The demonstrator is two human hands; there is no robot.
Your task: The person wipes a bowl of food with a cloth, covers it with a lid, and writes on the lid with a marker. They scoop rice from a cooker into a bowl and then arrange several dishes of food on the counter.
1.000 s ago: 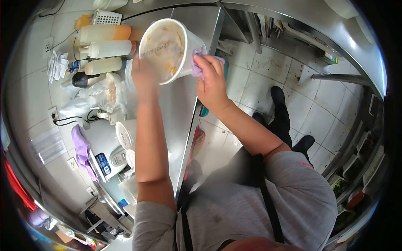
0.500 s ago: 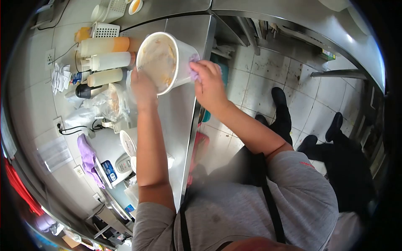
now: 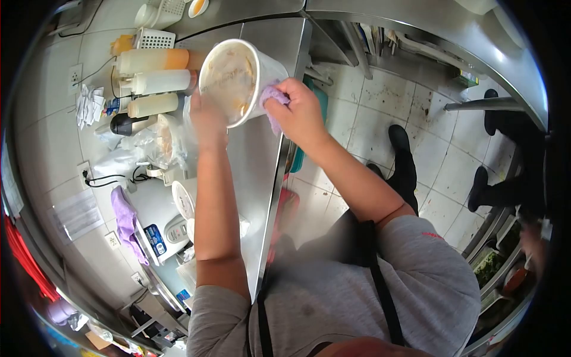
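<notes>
A white tub with a clear, food-smeared lid [image 3: 229, 80] is tilted above the steel counter [image 3: 253, 160]. My left hand [image 3: 208, 122], blurred by motion, is at the tub's near left edge; its fingers are smeared and partly hidden. My right hand [image 3: 297, 110] is closed round a purple cloth [image 3: 273, 104] and presses it against the tub's side. Beyond my left hand lie squeeze bottles with orange [image 3: 151, 61], clear [image 3: 160, 82] and pale yellow contents [image 3: 154, 105].
A scale [image 3: 177, 231], a second tub [image 3: 183, 199], plastic bags [image 3: 163, 143] and a hanging purple cloth [image 3: 125, 217] are along the wall side. At the right a co-worker's legs [image 3: 505, 184] stand near food trays [image 3: 488, 265].
The cloth in my right hand has shifted along the tub's side, and more of it shows. The co-worker has moved away to the right, uncovering the food trays.
</notes>
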